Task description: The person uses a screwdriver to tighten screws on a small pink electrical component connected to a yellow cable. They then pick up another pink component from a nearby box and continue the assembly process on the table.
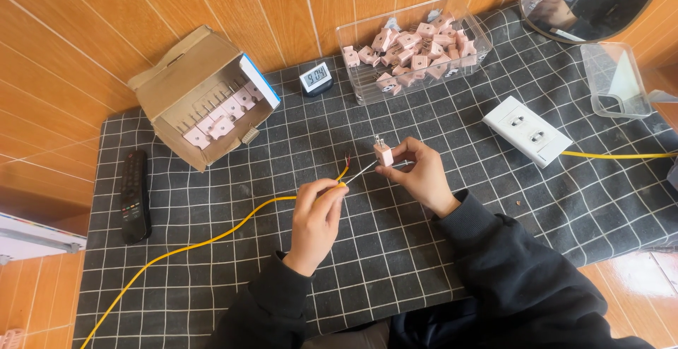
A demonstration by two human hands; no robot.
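So the left hand (316, 215) is pinched shut on the end of a yellow cable (212, 239), right where the outer jacket stops and the thin cores fan out. One core shows red at the tip, and a pale one runs across to the other hand. Holding it that close to the stripped end looks like the way to keep the loose cores steady and aimed.

The right hand (420, 176) is closed around a small pink plug (383, 153), prongs pointing up and away, with something thin and metallic sticking out between the fingers. Can't tell if that's a tool or a wire. The plug sits just beside the cable's bare end, above the middle of the black grid mat (353, 264).

Further out: one clear plastic bin (413, 56) heaped with more of the same pink plugs, too jumbled to count. One cardboard box (201, 98) tipped on its side so the plugs packed in rows face the person, about six visible. One small digital clock (316, 77) between them. One white double socket (527, 130) on a second yellow cable, one black remote (134, 195), one empty clear container (618, 81) and a mirror (590, 0) at the far right.
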